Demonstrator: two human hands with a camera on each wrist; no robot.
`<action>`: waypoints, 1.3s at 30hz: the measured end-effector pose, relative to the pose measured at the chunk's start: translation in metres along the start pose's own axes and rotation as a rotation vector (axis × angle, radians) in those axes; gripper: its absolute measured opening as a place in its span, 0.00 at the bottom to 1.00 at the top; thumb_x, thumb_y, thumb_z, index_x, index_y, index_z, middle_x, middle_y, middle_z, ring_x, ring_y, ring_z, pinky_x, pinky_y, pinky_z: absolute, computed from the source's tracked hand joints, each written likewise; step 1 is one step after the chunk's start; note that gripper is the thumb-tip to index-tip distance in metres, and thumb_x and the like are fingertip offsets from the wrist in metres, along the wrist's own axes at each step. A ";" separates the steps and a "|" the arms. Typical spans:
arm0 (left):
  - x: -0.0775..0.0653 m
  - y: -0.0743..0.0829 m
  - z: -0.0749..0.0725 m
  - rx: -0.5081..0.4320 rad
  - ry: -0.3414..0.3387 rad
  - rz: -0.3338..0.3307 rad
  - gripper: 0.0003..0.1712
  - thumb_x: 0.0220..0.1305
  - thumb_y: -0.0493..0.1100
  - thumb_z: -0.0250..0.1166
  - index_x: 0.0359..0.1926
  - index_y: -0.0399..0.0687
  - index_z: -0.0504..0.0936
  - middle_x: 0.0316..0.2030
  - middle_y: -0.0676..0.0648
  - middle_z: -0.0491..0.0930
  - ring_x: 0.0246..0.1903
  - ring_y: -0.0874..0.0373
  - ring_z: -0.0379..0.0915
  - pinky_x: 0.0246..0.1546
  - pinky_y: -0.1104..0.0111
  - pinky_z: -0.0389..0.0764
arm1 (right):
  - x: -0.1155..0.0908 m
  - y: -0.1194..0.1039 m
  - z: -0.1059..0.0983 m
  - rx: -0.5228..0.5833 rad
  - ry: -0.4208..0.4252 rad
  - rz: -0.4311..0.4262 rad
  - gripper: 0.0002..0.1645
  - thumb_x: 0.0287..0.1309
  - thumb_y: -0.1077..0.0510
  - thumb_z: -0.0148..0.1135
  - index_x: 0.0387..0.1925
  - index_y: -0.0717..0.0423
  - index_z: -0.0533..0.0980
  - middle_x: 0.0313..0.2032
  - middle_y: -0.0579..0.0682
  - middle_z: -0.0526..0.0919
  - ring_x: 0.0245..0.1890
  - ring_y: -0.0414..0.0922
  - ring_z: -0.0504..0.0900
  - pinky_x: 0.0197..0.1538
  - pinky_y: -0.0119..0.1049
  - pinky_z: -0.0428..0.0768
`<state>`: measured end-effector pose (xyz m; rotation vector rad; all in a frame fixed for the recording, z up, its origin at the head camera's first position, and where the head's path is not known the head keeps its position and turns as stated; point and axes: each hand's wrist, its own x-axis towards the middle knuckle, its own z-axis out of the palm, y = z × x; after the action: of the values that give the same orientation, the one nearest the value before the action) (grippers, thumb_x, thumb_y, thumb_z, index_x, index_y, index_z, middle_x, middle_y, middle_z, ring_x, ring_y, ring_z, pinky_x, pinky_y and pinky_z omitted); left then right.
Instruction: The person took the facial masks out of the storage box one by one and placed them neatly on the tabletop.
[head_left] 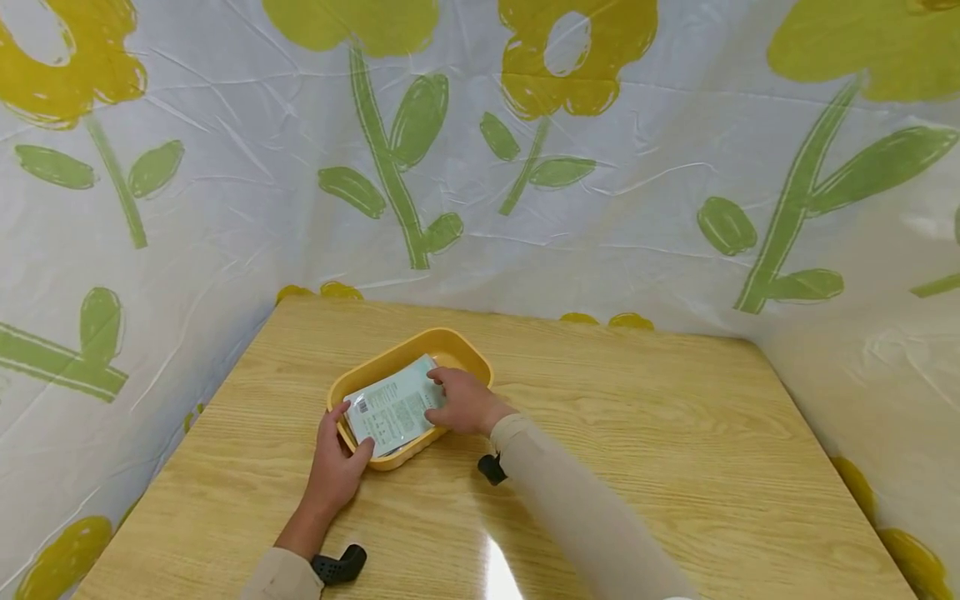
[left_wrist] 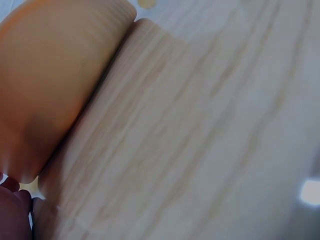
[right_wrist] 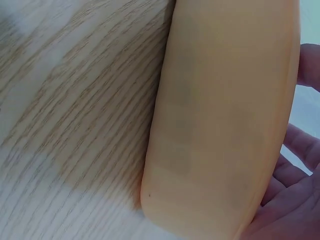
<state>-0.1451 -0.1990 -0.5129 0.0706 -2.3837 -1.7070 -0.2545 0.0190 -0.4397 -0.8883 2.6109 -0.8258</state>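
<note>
A yellow plastic basket (head_left: 450,348) with rounded corners stands on the wooden table. Inside it lies a flat, pale green-white packet (head_left: 405,400), printed side up, with a barcode and small text; a thin dark edge shows beneath its near side. My left hand (head_left: 337,467) is at the basket's left corner, thumb and forefinger spread apart over the rim beside the packet. Reaching over the basket's right side, my right hand (head_left: 467,402) has its thumb and forefinger spread on the packet's right end. In the right wrist view, the basket wall (right_wrist: 220,120) partly hides the right fingers (right_wrist: 302,145).
The wooden table (head_left: 637,450) extends far to the right of the basket. Around it hangs a pale sheet (head_left: 645,225) with yellow flowers and green stems. Black wrist devices (head_left: 341,565) are worn below both hands. A bright reflection lies near the front.
</note>
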 end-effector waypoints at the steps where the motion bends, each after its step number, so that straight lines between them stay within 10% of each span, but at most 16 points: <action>1: 0.000 0.000 0.000 -0.001 0.004 -0.002 0.40 0.67 0.32 0.59 0.74 0.34 0.51 0.71 0.33 0.51 0.65 0.43 0.60 0.54 0.87 0.59 | 0.000 0.000 0.001 0.000 0.001 0.002 0.38 0.59 0.54 0.65 0.67 0.66 0.67 0.61 0.58 0.75 0.56 0.52 0.78 0.61 0.43 0.75; 39: 0.001 -0.004 0.002 -0.069 0.013 -0.004 0.40 0.68 0.31 0.59 0.75 0.36 0.50 0.71 0.34 0.50 0.61 0.44 0.66 0.51 0.82 0.70 | 0.005 -0.008 0.009 -0.027 0.049 0.141 0.33 0.61 0.54 0.67 0.65 0.61 0.72 0.57 0.57 0.78 0.56 0.50 0.75 0.61 0.43 0.74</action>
<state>-0.1465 -0.1989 -0.5168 0.0754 -2.3138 -1.7835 -0.2509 0.0069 -0.4423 -0.6887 2.6960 -0.7859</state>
